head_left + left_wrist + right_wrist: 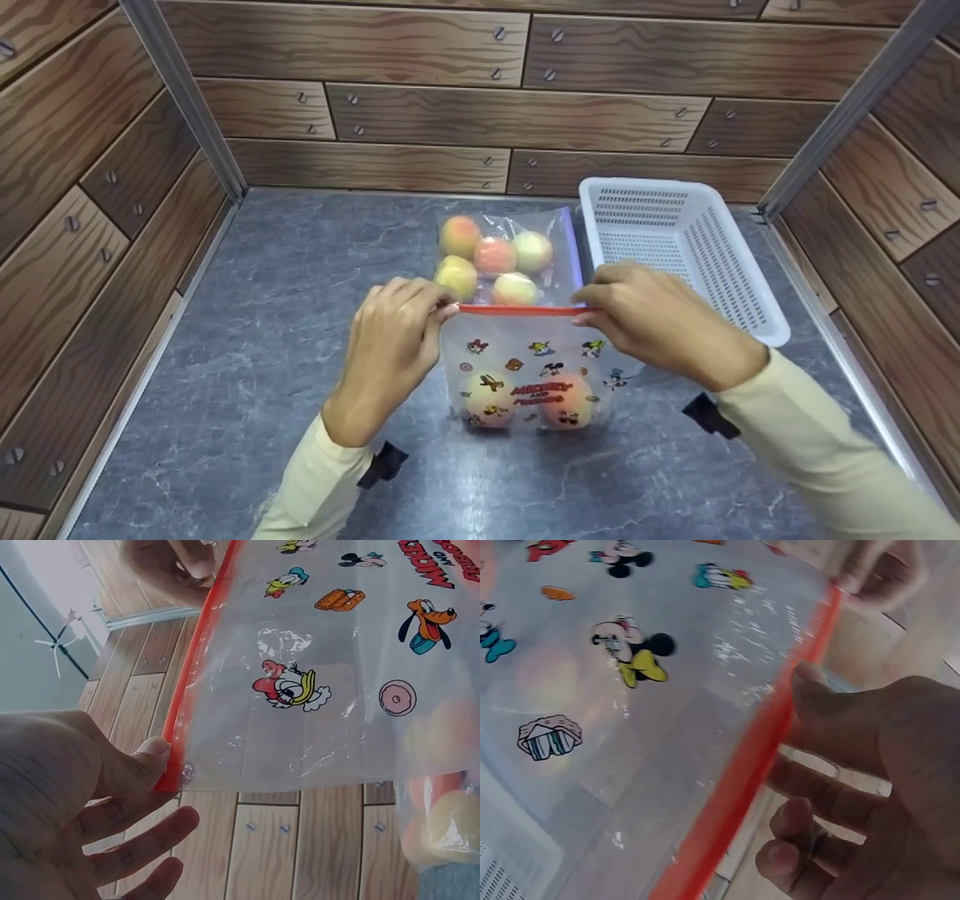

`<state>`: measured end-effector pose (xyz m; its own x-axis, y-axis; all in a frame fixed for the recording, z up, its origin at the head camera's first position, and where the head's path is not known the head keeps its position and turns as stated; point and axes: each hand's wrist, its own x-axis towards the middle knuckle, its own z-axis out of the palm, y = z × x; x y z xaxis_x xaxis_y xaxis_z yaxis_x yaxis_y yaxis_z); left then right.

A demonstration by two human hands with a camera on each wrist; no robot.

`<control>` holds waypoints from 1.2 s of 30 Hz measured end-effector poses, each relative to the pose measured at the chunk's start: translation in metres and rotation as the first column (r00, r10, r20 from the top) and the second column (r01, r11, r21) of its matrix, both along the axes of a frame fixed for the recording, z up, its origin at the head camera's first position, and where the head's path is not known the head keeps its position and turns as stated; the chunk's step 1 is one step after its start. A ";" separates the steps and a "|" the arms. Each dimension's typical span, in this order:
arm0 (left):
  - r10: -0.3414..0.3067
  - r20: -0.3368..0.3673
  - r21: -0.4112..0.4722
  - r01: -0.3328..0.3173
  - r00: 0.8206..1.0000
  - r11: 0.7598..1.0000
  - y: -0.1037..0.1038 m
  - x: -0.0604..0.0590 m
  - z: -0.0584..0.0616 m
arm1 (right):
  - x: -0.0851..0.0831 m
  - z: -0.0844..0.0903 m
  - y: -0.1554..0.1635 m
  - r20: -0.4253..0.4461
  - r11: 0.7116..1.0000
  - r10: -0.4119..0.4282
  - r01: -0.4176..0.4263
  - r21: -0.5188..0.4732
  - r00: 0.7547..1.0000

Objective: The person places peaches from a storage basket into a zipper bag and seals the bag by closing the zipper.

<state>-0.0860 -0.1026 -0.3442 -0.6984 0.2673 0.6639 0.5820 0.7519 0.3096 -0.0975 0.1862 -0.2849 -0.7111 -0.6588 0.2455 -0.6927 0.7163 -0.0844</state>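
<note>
Both the left hand [390, 341] and right hand [660, 319] pinch a cartoon-printed bag's [529, 375] red seal [525, 309], partly screening a second fruit bag [502, 255] beside a white basket [742, 289]; the fruit, blurred, may be peaches.

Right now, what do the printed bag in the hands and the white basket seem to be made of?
The printed bag looks like thin, clear, glossy plastic film: fruit shows through it and it wrinkles and glints; its red strip, pinched by the left hand and right hand, seems thicker plastic. The white basket looks like rigid matte moulded plastic, with slotted walls.
</note>
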 end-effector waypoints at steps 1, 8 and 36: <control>0.001 0.002 0.007 -0.001 1.000 1.000 0.000 0.000 -0.001 | -0.002 0.000 -0.004 0.019 0.999 0.012 -0.012 0.029 1.000; 0.032 0.059 0.090 -0.037 0.998 0.995 -0.005 0.008 -0.007 | 0.002 0.003 -0.018 0.086 0.997 0.070 -0.073 0.032 0.994; 0.070 0.648 -0.020 -0.074 0.759 0.997 -0.015 0.024 -0.125 | -0.008 -0.094 -0.070 0.707 0.547 -0.011 0.596 -0.587 0.707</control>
<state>-0.0623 -0.1176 -0.4687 -0.9794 0.1961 0.0480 0.1855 0.7803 0.5973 -0.1051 0.1167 -0.3785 -0.9889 -0.1472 -0.0192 -0.0307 0.3292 -0.9438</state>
